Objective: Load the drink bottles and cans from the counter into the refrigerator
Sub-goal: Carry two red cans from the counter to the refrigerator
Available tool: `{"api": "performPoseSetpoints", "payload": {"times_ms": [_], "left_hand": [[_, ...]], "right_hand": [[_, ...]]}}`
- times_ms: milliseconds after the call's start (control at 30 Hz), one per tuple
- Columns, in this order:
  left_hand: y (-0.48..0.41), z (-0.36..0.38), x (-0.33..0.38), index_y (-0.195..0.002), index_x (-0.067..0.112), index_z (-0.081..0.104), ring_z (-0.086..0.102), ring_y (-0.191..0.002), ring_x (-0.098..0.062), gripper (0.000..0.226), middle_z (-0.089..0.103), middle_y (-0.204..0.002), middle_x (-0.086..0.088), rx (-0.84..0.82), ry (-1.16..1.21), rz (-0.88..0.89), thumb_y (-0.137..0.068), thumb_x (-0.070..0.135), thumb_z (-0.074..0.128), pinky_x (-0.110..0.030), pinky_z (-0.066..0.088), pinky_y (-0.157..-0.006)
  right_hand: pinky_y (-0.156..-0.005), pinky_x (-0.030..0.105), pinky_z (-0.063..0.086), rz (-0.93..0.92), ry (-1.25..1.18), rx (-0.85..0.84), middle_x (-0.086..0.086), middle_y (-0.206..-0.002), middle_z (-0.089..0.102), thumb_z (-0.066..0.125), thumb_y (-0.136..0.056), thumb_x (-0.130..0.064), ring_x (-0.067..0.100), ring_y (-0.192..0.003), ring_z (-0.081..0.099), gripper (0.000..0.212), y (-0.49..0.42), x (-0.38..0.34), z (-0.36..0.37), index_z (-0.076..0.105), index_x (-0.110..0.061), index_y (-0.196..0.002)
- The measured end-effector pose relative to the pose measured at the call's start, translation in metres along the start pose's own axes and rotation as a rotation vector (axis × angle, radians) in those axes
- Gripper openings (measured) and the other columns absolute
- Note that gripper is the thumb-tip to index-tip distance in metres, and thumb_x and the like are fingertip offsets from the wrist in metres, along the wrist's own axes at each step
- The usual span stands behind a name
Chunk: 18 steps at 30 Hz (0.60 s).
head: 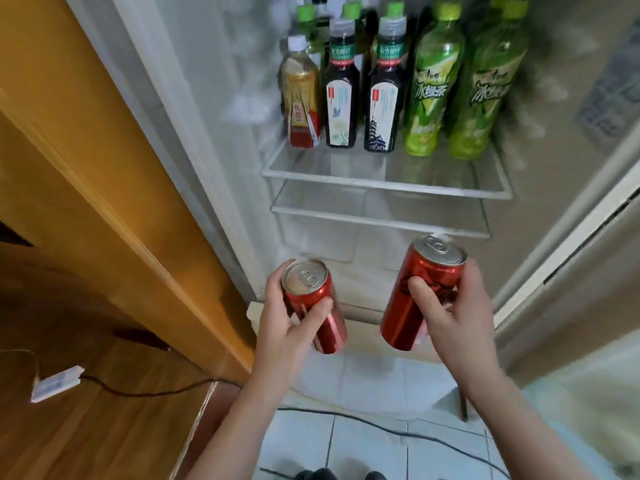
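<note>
Left hand (287,323) holds a red can (315,304): grip wrapped around the body, thumb across the front, can tilted with its top towards the camera. Right hand (453,313) holds a second, taller-looking red can (420,296) the same way, grip closed on the mid-body, top leaning to the right. Both cans hang in front of the open refrigerator (221,98), below its shelves and not yet inside.

The upper glass shelf (381,183) carries a row of bottles towards the back: an amber bottle (301,95), two dark bottles (343,88), and two green tea bottles (433,88) at right, with more behind. The front strip of that shelf is bare; the lower shelf (377,220) appears unoccupied.

Assessment: the step in hand is placing the two cans. Recommended practice: bring each can upright before entry, set it flat on bare glass, and release only once the base is seated. Going in one hand at a time should reduce the risk of knocking the front bottles. The lower shelf looks the safer target.
</note>
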<state>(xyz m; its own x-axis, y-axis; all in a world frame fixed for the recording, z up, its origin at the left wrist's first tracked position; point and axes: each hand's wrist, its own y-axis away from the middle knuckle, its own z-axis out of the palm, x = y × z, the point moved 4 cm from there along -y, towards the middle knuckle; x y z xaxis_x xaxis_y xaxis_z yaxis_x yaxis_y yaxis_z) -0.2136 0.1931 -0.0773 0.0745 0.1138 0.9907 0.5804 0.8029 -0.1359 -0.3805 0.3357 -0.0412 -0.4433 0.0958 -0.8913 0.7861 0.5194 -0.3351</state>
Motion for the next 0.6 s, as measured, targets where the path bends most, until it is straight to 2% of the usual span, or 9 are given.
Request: {"api": "performPoseSetpoints", "payload": {"times_ms": [67,200,367,467,533,600], "left_hand": [[-0.033,0.007,0.016,-0.115,0.055,0.048,0.058,-0.109,0.001,0.054,0.061,-0.111,0.025,-0.014,0.031,0.047,-0.073,0.034,0.075,-0.008,0.046,-0.083],[-0.096,0.025,0.046,-0.115,0.057,0.048,0.058,-0.108,0.003,0.051,0.060,-0.112,0.025,-0.075,0.064,0.142,-0.072,0.041,0.071,-0.007,0.045,-0.082],[-0.172,0.052,0.083,-0.123,0.037,0.044,0.056,-0.108,0.006,0.051,0.059,-0.111,0.031,-0.147,0.083,0.311,-0.077,0.031,0.068,-0.007,0.042,-0.086],[-0.213,0.069,0.100,-0.123,0.030,0.043,0.054,-0.107,0.011,0.051,0.056,-0.110,0.036,-0.170,0.052,0.391,-0.079,0.022,0.069,-0.005,0.039,-0.088],[-0.236,0.077,0.107,-0.122,0.036,0.042,0.052,-0.109,0.012,0.052,0.053,-0.111,0.040,-0.179,-0.011,0.425,-0.077,0.032,0.067,-0.004,0.038,-0.090],[-0.255,0.085,0.108,-0.124,0.038,0.041,0.052,-0.110,0.011,0.057,0.053,-0.113,0.035,-0.197,-0.041,0.408,-0.074,0.041,0.066,-0.004,0.038,-0.090]], "right_hand": [[-0.065,0.000,0.037,-0.039,-0.024,0.031,-0.037,-0.089,0.057,0.056,-0.069,-0.051,-0.015,-0.080,0.055,0.026,-0.033,-0.011,0.004,0.048,-0.046,-0.092],[-0.067,0.000,0.036,-0.101,-0.055,0.109,-0.037,-0.087,0.056,0.055,-0.071,-0.051,-0.014,-0.081,0.054,0.023,-0.093,-0.026,0.014,0.047,-0.043,-0.091],[-0.067,0.000,0.037,-0.167,-0.042,0.191,-0.035,-0.089,0.058,0.059,-0.070,-0.052,-0.013,-0.083,0.056,0.025,-0.156,-0.045,0.018,0.048,-0.050,-0.093],[-0.071,0.002,0.038,-0.205,-0.031,0.214,-0.030,-0.090,0.061,0.061,-0.072,-0.053,-0.009,-0.085,0.058,0.030,-0.187,-0.050,0.021,0.051,-0.042,-0.098],[-0.072,0.003,0.038,-0.220,-0.015,0.222,-0.027,-0.091,0.061,0.062,-0.073,-0.055,-0.009,-0.086,0.057,0.037,-0.204,-0.048,0.023,0.053,-0.035,-0.103],[-0.075,0.004,0.039,-0.211,-0.001,0.211,-0.023,-0.095,0.063,0.063,-0.073,-0.054,-0.007,-0.089,0.058,0.044,-0.217,-0.043,0.025,0.055,-0.028,-0.107]]}}
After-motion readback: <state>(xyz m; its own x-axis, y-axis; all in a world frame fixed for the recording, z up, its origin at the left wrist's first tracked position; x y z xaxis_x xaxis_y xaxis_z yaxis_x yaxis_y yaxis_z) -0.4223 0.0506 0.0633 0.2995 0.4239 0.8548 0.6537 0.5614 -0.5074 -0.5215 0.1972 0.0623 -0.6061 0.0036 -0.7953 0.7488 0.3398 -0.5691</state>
